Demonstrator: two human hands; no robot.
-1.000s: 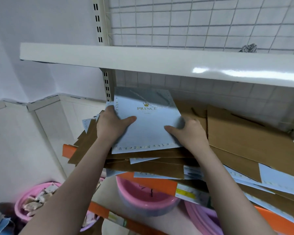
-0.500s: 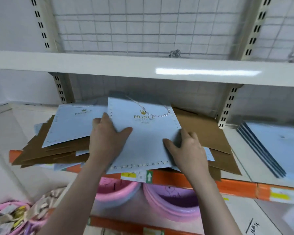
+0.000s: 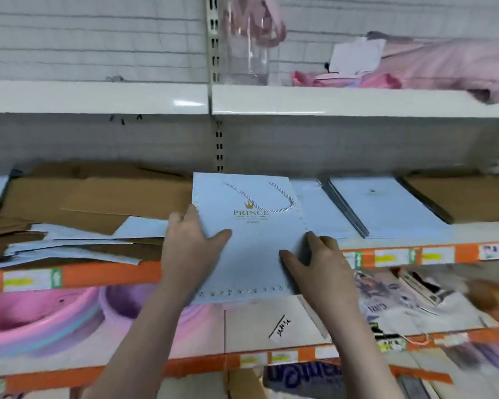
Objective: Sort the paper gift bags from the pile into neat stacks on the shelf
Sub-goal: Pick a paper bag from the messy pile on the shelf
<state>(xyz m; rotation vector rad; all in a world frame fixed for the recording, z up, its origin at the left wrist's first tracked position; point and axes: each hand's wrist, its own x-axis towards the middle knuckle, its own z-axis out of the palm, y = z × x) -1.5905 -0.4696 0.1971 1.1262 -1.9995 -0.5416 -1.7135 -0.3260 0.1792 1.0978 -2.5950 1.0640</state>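
Note:
I hold a flat light-blue gift bag (image 3: 248, 243) marked PRINCE, with a twisted rope handle, by both side edges. My left hand (image 3: 192, 243) grips its left edge and my right hand (image 3: 317, 263) grips its lower right edge. The bag hangs over the shelf's orange front edge (image 3: 98, 273), its far end over a neat stack of light-blue bags (image 3: 320, 208). A second tidy blue stack (image 3: 386, 208) lies further right. The messy pile of brown and blue bags (image 3: 78, 223) spreads over the shelf to the left.
A brown stack (image 3: 467, 197) sits at the far right of the shelf. Pink basins (image 3: 38, 321) and printed cloth bags (image 3: 415, 300) fill the lower shelf. The white shelf above (image 3: 329, 102) carries a clear vase (image 3: 248, 44) and pink items.
Both hands have carried the PRINCE bag to the right, away from the messy pile and onto the left blue stack. My view has swung right with it.

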